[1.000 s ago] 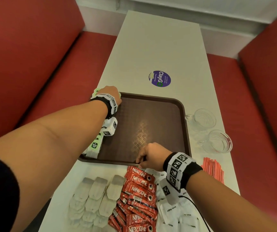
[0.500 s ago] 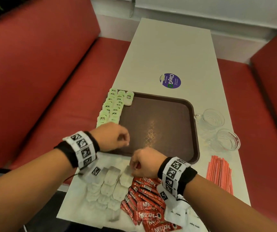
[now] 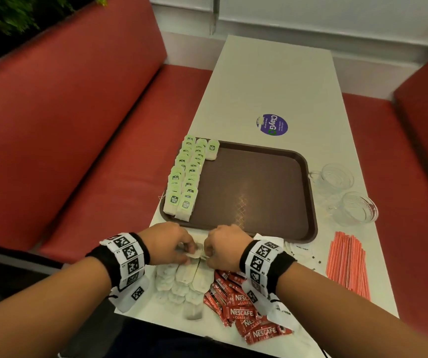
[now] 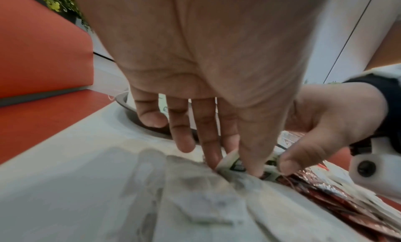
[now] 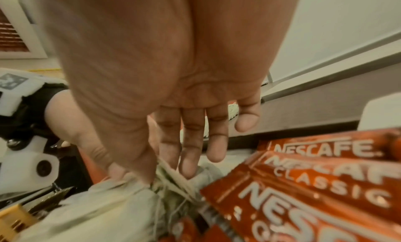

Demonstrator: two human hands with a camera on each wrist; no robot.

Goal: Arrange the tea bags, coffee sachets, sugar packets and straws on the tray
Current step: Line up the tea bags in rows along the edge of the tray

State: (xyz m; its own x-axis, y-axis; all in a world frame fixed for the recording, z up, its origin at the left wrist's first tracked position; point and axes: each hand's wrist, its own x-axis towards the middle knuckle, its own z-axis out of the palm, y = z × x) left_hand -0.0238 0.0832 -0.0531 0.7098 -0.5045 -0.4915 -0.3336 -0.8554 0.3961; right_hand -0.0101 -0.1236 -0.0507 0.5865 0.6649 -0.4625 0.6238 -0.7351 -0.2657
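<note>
Partly, both hands [image 3: 194, 245] cover the blurred tea bags [image 3: 184, 277] they pinch.

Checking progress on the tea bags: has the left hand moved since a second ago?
Yes. The left hand came back from the tray's far-left corner to its near edge.

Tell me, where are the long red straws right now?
In the head view, the bundle of thin red straws lies on the white table at the right, just past the brown tray's near right corner, below the two glass cups.
</note>
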